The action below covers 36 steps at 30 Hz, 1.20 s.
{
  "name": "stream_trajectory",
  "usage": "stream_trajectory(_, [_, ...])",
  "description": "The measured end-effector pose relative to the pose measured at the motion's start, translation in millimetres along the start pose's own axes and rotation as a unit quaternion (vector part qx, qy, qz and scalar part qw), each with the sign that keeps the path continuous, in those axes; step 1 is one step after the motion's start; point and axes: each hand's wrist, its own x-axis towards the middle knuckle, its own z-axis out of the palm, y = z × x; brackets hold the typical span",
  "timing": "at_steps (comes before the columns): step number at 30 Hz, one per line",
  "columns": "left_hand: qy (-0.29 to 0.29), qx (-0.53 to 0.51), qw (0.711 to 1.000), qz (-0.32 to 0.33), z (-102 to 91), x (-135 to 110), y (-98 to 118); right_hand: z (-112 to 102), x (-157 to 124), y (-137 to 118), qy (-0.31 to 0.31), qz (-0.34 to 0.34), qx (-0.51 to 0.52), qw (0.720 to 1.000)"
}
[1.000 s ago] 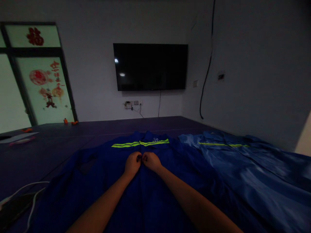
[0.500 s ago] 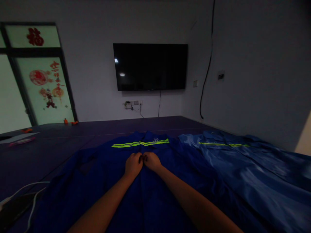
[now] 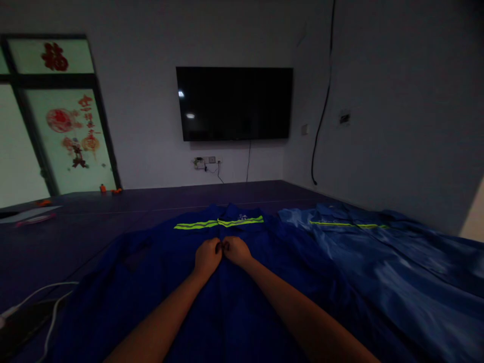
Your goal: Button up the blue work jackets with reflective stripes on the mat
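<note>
A dark blue work jacket [image 3: 159, 267] with a yellow-green reflective stripe lies flat in front of me on a dark table [image 3: 94, 222]. My left hand [image 3: 207, 256] and my right hand [image 3: 236, 250] rest side by side on the jacket's front seam, just below the stripe. Both are closed, fingers curled and pinched at the seam where the two fronts meet. What sits between the fingertips is too small and dark to make out.
A lighter blue jacket [image 3: 378, 262] lies to the right, overlapping the first. A white cable [image 3: 45, 297] and a dark flat object lie at the left near edge. A black wall screen [image 3: 234, 103] hangs ahead; a window with red decorations [image 3: 71, 131] is on the left.
Both hands have crept slightly farther up the seam toward the reflective stripe, staying pinched together.
</note>
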Motion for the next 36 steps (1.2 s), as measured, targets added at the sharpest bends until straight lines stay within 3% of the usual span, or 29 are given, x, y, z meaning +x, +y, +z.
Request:
stream_trajectory(23, [-0.025, -0.030, 0.999, -0.020, -3.7, 0.9, -0.3, -4.5, -2.5, -3.6, 0.009, 0.017, 0.058, 0.998])
stream_trajectory(36, [0.004, -0.069, 0.998, -0.003, 2.3, 3.0, -5.4, -3.6, -1.0, -2.2, 0.014, 0.000, 0.043, 0.999])
